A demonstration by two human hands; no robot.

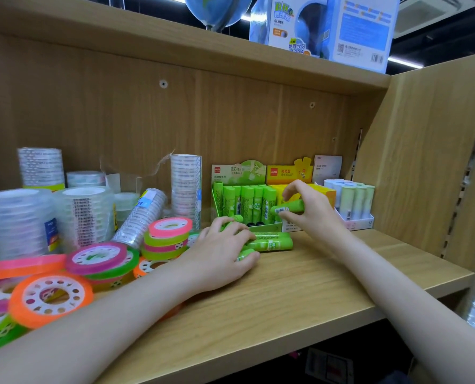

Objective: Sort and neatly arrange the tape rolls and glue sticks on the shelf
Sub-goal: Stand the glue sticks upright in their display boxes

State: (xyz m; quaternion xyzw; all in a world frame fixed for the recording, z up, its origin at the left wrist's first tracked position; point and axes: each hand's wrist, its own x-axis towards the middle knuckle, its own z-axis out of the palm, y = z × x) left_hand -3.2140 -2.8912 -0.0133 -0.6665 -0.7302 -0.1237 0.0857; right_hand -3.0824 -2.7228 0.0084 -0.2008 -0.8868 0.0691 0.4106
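**Green glue sticks going back into their display box**

While the near part of the shelf board (300, 297) lies bare under both forearms, the action sits mid-depth. The left hand (219, 253) is curled over a loose bunch of green glue sticks (272, 242) lying flat on the board just in front of the boxes, fingers wrapped round them; probably this corrals them so they don't roll and keeps them ready as stock to feed. The right hand (305, 209) pinches a single green glue stick (287, 208) between thumb and fingertips, held sideways just above the front of the green display box (237, 173); the other fingers arch up loosely. It looks like the stick is about to be turned upright and slotted in.

To the left, coloured tape rolls (103, 259) in pink, orange and green lie heaped and overlapping, unsorted. Behind them stand clear tape stacks (186, 187), some upright, one sleeve leaning.

Further back, the green box holds a row of upright sticks with visible gaps at the front. The sticks are bright green, with white labels and a barcode. A yellow display box (289, 171) sits right beside it, and pale glue sticks (352, 200) stand in a white tray at the far right.
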